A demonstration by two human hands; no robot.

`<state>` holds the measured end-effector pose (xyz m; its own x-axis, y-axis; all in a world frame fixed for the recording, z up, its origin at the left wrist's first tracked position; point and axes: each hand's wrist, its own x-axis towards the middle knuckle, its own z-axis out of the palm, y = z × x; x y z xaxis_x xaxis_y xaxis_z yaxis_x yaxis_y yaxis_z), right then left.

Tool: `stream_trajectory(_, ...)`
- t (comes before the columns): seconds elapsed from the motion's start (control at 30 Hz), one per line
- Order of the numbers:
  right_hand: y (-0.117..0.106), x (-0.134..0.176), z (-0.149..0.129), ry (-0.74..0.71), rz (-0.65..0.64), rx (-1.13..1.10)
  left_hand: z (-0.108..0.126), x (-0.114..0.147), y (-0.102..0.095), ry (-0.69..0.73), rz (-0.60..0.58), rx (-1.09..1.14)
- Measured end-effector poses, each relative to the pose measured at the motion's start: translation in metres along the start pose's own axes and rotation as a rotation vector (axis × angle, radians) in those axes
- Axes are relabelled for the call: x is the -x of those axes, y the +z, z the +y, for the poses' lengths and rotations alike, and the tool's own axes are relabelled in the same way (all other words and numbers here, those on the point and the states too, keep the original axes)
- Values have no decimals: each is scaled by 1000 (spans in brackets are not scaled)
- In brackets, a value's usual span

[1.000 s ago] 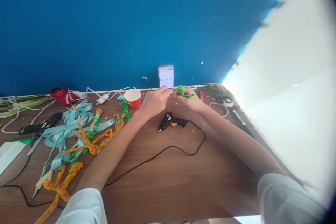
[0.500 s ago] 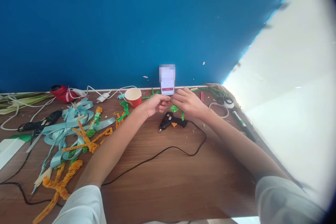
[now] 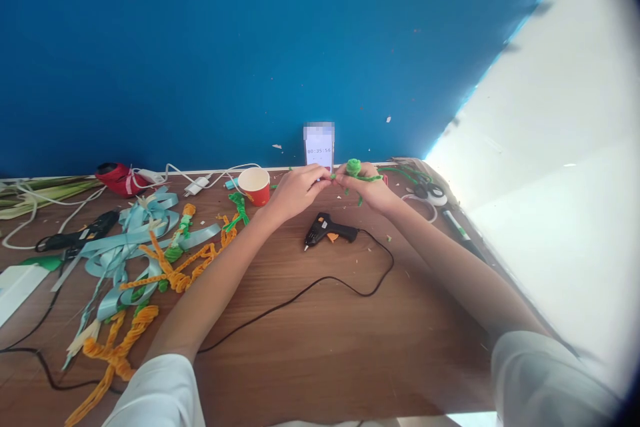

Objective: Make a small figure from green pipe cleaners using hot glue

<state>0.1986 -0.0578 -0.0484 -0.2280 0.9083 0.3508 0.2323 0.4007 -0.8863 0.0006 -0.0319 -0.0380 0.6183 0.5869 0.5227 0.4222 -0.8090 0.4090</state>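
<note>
Between my hands is a green pipe-cleaner figure, with a coiled round top and thin limbs sticking out. My right hand is closed around its body, the coil standing above the fingers. My left hand pinches the tip of one green strand where both hands meet. Just behind them a phone leans upright against the wall, showing a timer. Below the hands a black hot glue gun lies on the table, nozzle to the left. A red paper cup stands left of my left hand.
On the left lie light blue ribbon, orange pipe-cleaner figures, another glue gun and white cables. Scissors and a marker lie at the right edge. A black cord curves across the table. A blue wall rises behind.
The green figure has been turned from hanging below my right hand to standing above it. My left hand has rolled palm-down, its fingers now pinching a strand.
</note>
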Motion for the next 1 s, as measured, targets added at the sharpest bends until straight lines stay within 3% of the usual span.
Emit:
stream_trajectory(0.23, 2, 1, -10, 75, 9, -94, 2, 6, 3, 121, 2, -436)
stream_trajectory(0.37, 5, 1, -10, 104, -35, -193, 3, 8, 9, 140, -11, -450)
stream_trajectory(0.5, 4, 3, -6, 105, -94, -214, 10, 8, 16, -15, 13, -39)
stream_trajectory(0.6, 0, 4, -8, 22, -75, -73, 18, 5, 20, -207, 35, 376)
stream_trajectory(0.8, -6, 3, -16, -403, -87, 337, 28, -1, 20, -650, -49, 1097)
stream_trajectory(0.9, -7, 4, -19, -618, -143, 662, 26, -3, 17, -832, -140, 1280)
stream_trajectory(1.0, -8, 6, -22, -706, -220, 942, 21, -5, 15, -949, -215, 1342)
